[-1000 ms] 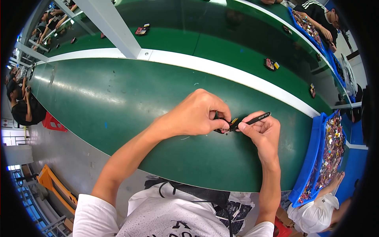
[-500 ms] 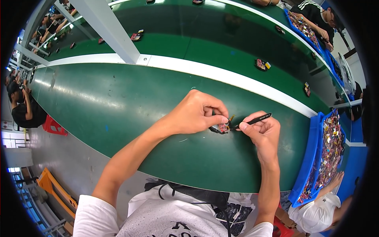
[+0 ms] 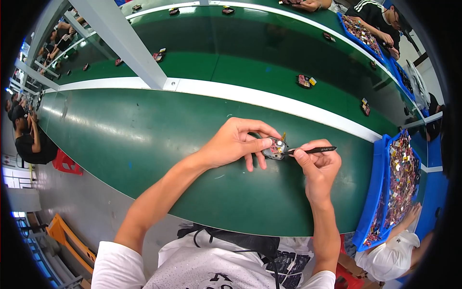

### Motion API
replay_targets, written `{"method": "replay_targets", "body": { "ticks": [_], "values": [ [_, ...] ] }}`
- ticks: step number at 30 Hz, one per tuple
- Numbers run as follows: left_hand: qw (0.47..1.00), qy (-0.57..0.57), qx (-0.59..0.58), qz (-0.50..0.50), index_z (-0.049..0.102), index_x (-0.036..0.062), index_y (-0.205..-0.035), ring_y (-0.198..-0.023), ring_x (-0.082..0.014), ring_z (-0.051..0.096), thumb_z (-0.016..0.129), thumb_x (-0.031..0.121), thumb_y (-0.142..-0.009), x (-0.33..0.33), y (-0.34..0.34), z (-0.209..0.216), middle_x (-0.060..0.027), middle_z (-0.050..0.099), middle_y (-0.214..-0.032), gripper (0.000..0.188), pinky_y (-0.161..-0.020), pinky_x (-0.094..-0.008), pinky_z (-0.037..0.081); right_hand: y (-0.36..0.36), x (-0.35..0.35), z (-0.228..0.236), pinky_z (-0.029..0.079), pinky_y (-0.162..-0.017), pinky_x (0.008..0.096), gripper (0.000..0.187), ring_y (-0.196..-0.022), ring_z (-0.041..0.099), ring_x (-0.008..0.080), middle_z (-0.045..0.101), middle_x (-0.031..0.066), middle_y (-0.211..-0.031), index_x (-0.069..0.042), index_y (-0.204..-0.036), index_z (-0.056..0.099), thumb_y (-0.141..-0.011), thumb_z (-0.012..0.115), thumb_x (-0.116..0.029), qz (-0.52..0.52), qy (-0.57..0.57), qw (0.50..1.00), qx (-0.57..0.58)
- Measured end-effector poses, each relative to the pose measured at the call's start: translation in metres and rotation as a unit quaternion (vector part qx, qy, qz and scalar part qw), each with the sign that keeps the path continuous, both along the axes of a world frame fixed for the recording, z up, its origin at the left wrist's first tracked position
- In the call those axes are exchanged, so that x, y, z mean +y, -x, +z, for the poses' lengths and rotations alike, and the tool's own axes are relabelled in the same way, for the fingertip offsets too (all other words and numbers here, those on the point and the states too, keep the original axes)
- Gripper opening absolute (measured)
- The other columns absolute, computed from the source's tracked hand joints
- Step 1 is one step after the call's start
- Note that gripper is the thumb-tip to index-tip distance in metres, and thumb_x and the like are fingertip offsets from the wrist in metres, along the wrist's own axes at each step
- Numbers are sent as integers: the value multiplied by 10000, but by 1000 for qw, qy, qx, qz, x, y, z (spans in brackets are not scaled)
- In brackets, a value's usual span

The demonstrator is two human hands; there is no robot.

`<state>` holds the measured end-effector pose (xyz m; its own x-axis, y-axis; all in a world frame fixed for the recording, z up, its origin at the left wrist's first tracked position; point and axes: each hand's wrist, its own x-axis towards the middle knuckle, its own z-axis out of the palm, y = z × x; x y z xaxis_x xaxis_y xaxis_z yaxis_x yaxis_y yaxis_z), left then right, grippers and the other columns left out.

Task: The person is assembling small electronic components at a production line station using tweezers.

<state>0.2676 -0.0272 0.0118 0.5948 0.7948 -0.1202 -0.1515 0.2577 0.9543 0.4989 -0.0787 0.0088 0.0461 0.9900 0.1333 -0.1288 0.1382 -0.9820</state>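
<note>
My left hand pinches a small dark-cased electronic device by its left side, between thumb and fingers. The device's open face shows a reddish board, and a yellowish ribbon-like strip sticks up from its far edge. A pair of black tweezers is gripped in my right hand, lying across the thumb and fingers. The tweezers' tips reach the right part of the board; whether they grasp anything there is too small to tell. Both hands are just above the green tabletop.
Blue bins filled with small coloured parts stand at the table's right end. A white rail separates the table from a green conveyor carrying several similar devices. A grey post rises at the far left. Other people sit around the line.
The device has turned so its board faces up more, and my left fingers have spread below it. The tweezers lie flatter, with their tips over the board. Devices on the conveyor have shifted left.
</note>
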Motion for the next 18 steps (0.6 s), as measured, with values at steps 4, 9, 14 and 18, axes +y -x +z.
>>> {"method": "replay_targets", "body": {
  "ticks": [4, 9, 14, 18],
  "values": [
    [1000, 7, -8, 9, 674, -44, -1215, -705, -223, 745, 620, 103, -1007, -1, -3, -4, -147, 702, -1026, 260, -498, -272, 579, 8, -5, -7, 394, -529, 165, 123, -618, 573, 27, 733, 85, -847, 19, -892, 699, -832, 805, 35, -50, -83, 993, -60],
    [999, -4, -26, 19, 657, -51, -1263, -730, -228, 743, 606, 114, -1019, -1, -3, -7, -172, 708, -1056, 298, -525, -272, 592, 13, -6, -11, 356, -470, 171, 116, -536, 529, 16, 765, 97, -839, 15, -851, 718, -803, 821, 38, -73, -140, 981, -113],
    [999, -15, -32, 31, 662, -59, -1253, -733, -245, 750, 599, 88, -1017, -3, -5, -9, -179, 709, -1053, 285, -528, -280, 596, 16, -7, -10, 332, -444, 176, 107, -489, 510, 16, 771, 105, -828, -7, -850, 729, -804, 814, 38, -76, -198, 963, -164],
    [998, -13, -44, 42, 666, -75, -1233, -723, -250, 753, 598, 66, -1011, -5, -7, -14, -188, 709, -1049, 271, -521, -280, 598, 18, -6, -12, 331, -434, 182, 101, -481, 514, 23, 772, 118, -830, -16, -844, 731, -807, 809, 37, -71, -214, 961, -161]
  ]
}}
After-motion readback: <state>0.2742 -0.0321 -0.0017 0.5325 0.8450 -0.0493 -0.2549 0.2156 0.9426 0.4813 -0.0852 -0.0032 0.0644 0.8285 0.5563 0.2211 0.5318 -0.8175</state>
